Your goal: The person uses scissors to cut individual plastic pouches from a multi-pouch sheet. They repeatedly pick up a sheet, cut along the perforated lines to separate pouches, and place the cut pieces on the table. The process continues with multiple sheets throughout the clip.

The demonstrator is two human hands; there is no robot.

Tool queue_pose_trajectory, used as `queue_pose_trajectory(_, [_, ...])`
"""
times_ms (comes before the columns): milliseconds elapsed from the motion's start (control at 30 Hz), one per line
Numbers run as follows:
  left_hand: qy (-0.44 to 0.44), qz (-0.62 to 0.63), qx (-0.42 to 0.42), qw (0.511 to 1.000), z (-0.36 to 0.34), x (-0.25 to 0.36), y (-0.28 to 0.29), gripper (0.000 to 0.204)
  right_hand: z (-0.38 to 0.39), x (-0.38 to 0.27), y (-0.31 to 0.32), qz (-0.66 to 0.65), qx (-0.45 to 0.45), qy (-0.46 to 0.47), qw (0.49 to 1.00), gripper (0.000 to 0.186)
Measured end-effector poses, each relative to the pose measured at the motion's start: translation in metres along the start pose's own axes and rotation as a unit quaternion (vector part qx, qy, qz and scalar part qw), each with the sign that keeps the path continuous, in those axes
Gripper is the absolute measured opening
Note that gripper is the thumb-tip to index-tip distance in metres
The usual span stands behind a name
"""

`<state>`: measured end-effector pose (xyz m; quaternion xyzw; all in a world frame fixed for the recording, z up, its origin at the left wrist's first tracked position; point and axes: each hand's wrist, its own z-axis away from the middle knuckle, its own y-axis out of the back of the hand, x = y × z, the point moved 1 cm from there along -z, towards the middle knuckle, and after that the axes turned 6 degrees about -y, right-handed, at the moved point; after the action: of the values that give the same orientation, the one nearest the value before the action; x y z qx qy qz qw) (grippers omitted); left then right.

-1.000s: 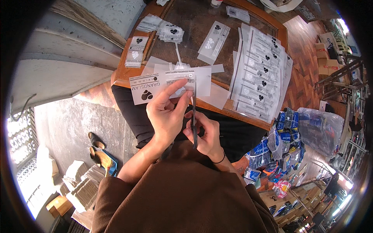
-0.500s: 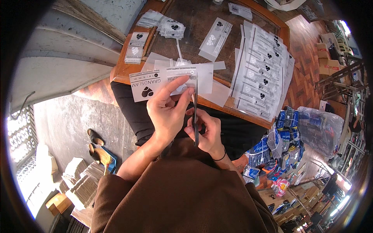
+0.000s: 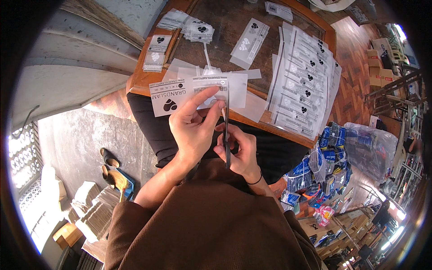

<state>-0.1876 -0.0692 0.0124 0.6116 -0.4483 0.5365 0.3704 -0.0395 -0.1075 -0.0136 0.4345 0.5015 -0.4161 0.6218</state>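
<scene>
My left hand (image 3: pixel 192 128) pinches a translucent printed strip (image 3: pixel 164 95) between thumb and fingers, above the table's near edge. Dark lettering and a heart-like mark show on the strip's left part. My right hand (image 3: pixel 242 152) is closed on a pair of scissors (image 3: pixel 227 130), seen nearly edge-on and pointing away from me. Their blades lie along the strip's right end, just past my left fingertips. Whether the blades are parted cannot be made out. Plain translucent offcuts (image 3: pixel 247 107) lie under and beyond the strip.
The wooden table (image 3: pixel 216 54) bears a stack of large printed sheets (image 3: pixel 301 85) at right, a cut strip (image 3: pixel 250 42) in the middle and small cut label piles (image 3: pixel 198 31) at far left. Bagged blue packs (image 3: pixel 301 175) and cartons are at right; slippers (image 3: pixel 109 157) lie on the floor at left.
</scene>
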Motion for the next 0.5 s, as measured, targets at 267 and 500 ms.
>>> queue_pose_trajectory(267, [0.004,-0.015,-0.003,1.000,-0.0010,0.0013,0.0007,0.030,0.0000,0.0031,-0.0004,0.022,0.007,0.007,1.000,0.047])
queue_pose_trajectory(500, [-0.012,-0.016,-0.001,1.000,-0.0028,-0.0019,0.0005,0.030,0.0009,0.0049,-0.0016,0.021,0.007,-0.006,1.000,0.046])
